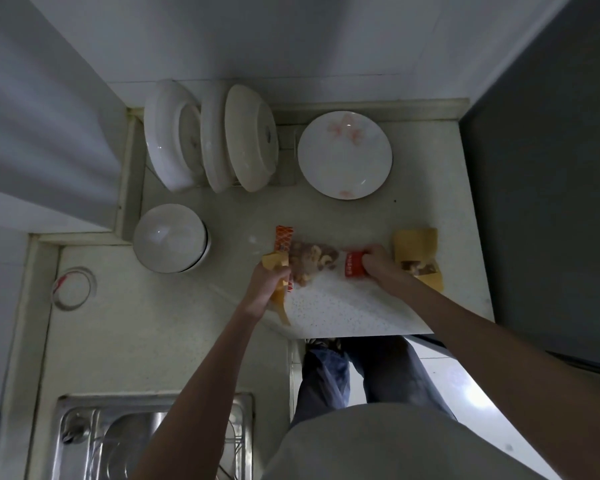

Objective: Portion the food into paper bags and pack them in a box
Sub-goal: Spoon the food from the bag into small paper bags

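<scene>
Hands (267, 282) (378, 263) partly cover blurred nut bag (312, 259).

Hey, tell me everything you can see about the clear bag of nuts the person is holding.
The clear bag of nuts is a see-through plastic pouch with red printed ends. It lies stretched sideways just above the pale countertop, showing brown and pale nuts bunched in its middle. The right hand grips its red right end; its left end meets the yellow paper bag held by the left hand. Whether nuts are pouring out cannot be told.
</scene>
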